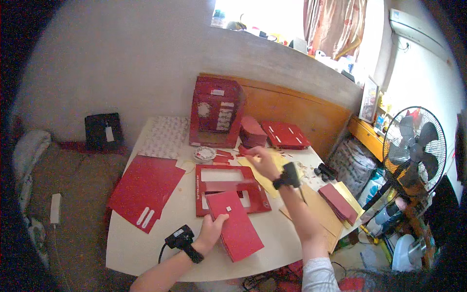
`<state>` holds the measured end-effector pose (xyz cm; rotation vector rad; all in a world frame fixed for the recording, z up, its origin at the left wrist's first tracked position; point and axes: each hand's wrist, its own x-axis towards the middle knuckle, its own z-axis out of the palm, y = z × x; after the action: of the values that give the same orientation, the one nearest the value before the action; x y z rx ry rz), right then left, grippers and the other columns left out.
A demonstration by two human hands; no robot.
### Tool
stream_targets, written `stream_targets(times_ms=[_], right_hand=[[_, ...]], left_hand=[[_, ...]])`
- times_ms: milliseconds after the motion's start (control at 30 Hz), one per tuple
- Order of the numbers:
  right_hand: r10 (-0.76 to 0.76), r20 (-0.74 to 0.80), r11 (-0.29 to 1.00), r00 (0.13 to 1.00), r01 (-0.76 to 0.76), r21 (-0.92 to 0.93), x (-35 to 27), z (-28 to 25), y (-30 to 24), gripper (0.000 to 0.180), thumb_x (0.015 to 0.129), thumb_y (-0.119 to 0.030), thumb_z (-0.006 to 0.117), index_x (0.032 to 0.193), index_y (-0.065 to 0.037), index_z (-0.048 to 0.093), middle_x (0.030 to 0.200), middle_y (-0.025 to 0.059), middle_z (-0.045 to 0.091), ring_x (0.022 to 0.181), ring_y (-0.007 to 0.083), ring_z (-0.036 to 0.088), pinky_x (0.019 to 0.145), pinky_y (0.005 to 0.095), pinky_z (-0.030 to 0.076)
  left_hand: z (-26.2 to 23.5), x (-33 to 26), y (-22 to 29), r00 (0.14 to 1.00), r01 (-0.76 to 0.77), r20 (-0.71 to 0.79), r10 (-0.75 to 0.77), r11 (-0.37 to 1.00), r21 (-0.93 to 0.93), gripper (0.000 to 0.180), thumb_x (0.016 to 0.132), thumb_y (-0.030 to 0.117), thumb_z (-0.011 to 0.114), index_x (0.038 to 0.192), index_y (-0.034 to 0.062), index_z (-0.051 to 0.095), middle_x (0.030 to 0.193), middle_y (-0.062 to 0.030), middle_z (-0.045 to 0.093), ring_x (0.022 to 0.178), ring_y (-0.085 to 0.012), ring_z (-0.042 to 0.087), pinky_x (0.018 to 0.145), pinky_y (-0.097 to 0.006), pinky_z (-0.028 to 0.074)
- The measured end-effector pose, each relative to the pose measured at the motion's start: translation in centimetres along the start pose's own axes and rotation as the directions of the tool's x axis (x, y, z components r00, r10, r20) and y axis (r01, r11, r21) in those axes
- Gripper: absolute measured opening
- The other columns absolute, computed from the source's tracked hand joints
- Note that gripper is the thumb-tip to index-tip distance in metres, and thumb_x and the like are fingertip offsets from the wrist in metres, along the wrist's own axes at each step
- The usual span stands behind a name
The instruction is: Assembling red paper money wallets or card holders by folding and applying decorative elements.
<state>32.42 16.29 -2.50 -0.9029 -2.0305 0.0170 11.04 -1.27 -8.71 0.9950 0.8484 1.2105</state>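
My left hand [211, 232] grips the left edge of a red card panel [242, 233], its thumb lying on top. A small white square [228, 209] sits on the panel near that thumb. The panel is tilted over the near part of a red cardboard frame [206, 207] with cut-out windows. My right hand [265, 164] is raised beyond the frame, above a yellow sheet [267, 182]. Its fingers are drawn together and slightly blurred; what they hold, if anything, I cannot make out. Close by are small red strips [224, 156] and a whitish round dish [204, 154].
On the white table [175, 248] lie a large red sheet [148, 187], a patterned white sheet [165, 136], a red stack [287, 135] and dark red cards [337, 203]. An upright red box [215, 114] stands at the back. A fan [416, 151] is on the right.
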Motion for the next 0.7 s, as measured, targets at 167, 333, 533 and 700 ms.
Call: stream_targets(times_ms=[167, 333, 533, 700], right_hand=[[-0.240, 0.143, 0.948, 0.960, 0.263, -0.176, 2.4, 6.2, -1.7, 0.028, 0.073, -0.020, 0.060, 0.097, -0.006, 0.055, 0.093, 0.0118, 0.055, 0.084, 0.0299, 0.051, 0.074, 0.0389, 0.042], [-0.200, 0.246, 0.834, 0.949, 0.296, -0.465, 3.3, 10.4, -1.7, 0.028, 0.071, -0.018, 0.058, 0.097, -0.010, 0.056, 0.095, 0.0042, 0.053, 0.091, 0.0234, 0.047, 0.076, 0.0348, 0.041], [-0.257, 0.377, 0.714, 0.890, 0.438, -0.547, 3.5, 11.7, -0.2, 0.024, 0.067, -0.013, 0.053, 0.091, -0.011, 0.056, 0.087, 0.0014, 0.055, 0.087, 0.0190, 0.049, 0.072, 0.0319, 0.041], [-0.376, 0.339, 0.656, 0.863, 0.506, -0.560, 3.2, 12.0, 0.6, 0.015, 0.068, -0.012, 0.050, 0.081, -0.007, 0.055, 0.080, 0.0043, 0.053, 0.083, 0.0205, 0.050, 0.071, 0.0314, 0.042]], left_hand=[[0.1, 0.2, 0.4, 0.994, -0.022, -0.113, 0.011, 0.995, -0.093, 0.021, 0.077, 0.015, 0.053, 0.089, -0.0015, 0.055, 0.085, -0.0049, 0.058, 0.076, -0.0122, 0.053, 0.068, -0.027, 0.042], [-0.5, 0.6, 0.0, 0.980, -0.042, -0.201, 0.010, 0.987, -0.155, 0.024, 0.077, 0.016, 0.053, 0.094, -0.0007, 0.053, 0.088, -0.0053, 0.057, 0.079, -0.0126, 0.053, 0.070, -0.027, 0.042], [-0.2, 0.5, 0.4, 0.973, -0.031, -0.230, -0.007, 0.987, -0.160, 0.025, 0.077, 0.017, 0.052, 0.097, 0.0002, 0.051, 0.089, -0.0044, 0.056, 0.079, -0.0126, 0.052, 0.072, -0.027, 0.041], [-0.1, 0.6, 0.5, 0.980, 0.001, -0.195, -0.041, 0.980, -0.199, 0.024, 0.078, 0.018, 0.051, 0.095, 0.0008, 0.052, 0.084, -0.0029, 0.055, 0.078, -0.0117, 0.052, 0.071, -0.026, 0.041]])
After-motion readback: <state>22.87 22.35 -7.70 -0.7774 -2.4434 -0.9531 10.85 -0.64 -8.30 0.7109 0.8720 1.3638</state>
